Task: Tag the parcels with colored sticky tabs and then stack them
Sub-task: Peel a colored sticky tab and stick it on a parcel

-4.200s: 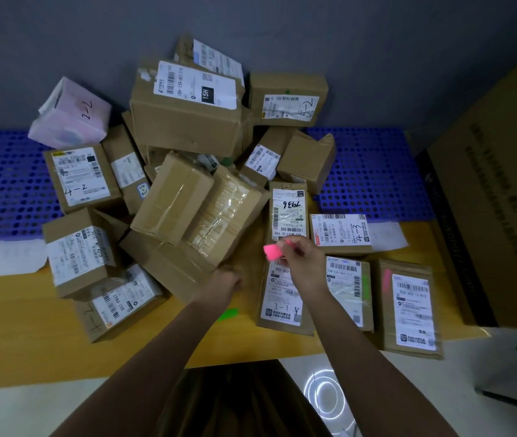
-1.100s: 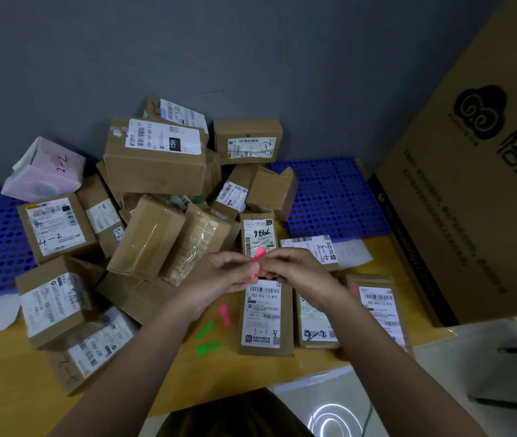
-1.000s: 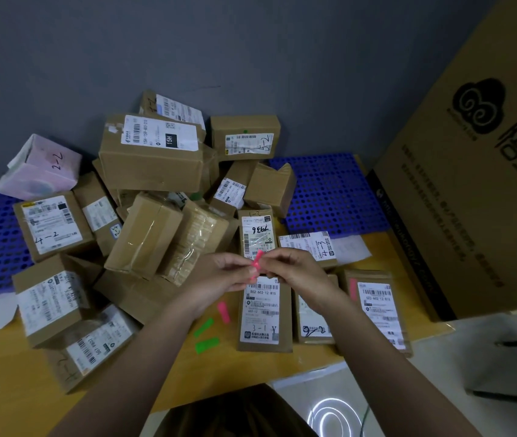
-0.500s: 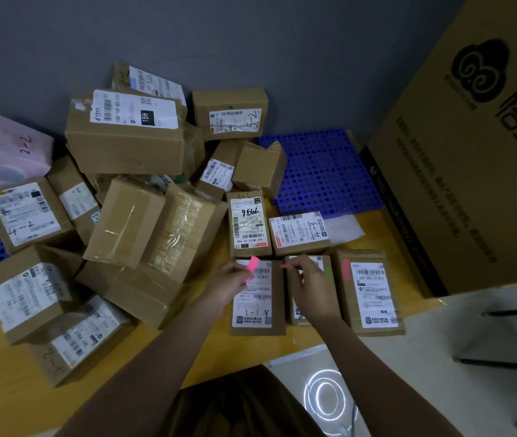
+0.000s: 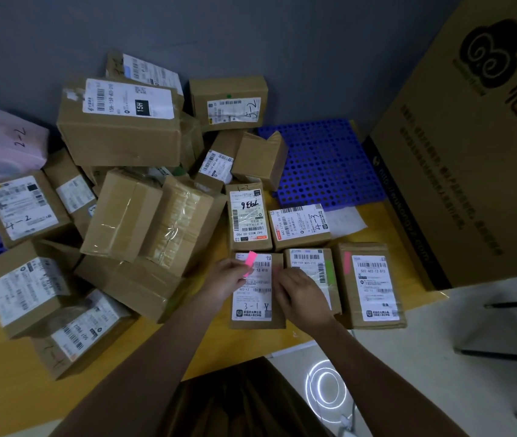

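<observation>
My left hand (image 5: pixel 227 279) pinches a pink sticky tab (image 5: pixel 249 262) over the top left corner of a flat brown parcel marked 3-1 (image 5: pixel 251 309). My right hand (image 5: pixel 301 294) lies with curled fingers across that parcel's right edge and its neighbour (image 5: pixel 307 259), which carries a green tab (image 5: pixel 329 272). Whatever the right hand holds is hidden under its fingers. Further right, a third flat parcel (image 5: pixel 374 288) has a pink tab (image 5: pixel 347 262) on its left edge. Parcels marked 7936 (image 5: pixel 247 216) and 4-3 (image 5: pixel 299 223) lie just behind.
A loose heap of brown parcels (image 5: pixel 125 209) fills the left and back of the wooden table (image 5: pixel 8 373). A blue perforated mat (image 5: pixel 323 162) lies at the back. A big printed carton (image 5: pixel 471 137) leans at the right. Dark chair legs (image 5: pixel 503 326) stand on the floor.
Both hands came down from peeling the tab apart to the 3-1 parcel. The left hand now carries the pink tab alone; half a second ago a pink sliver showed in the right hand.
</observation>
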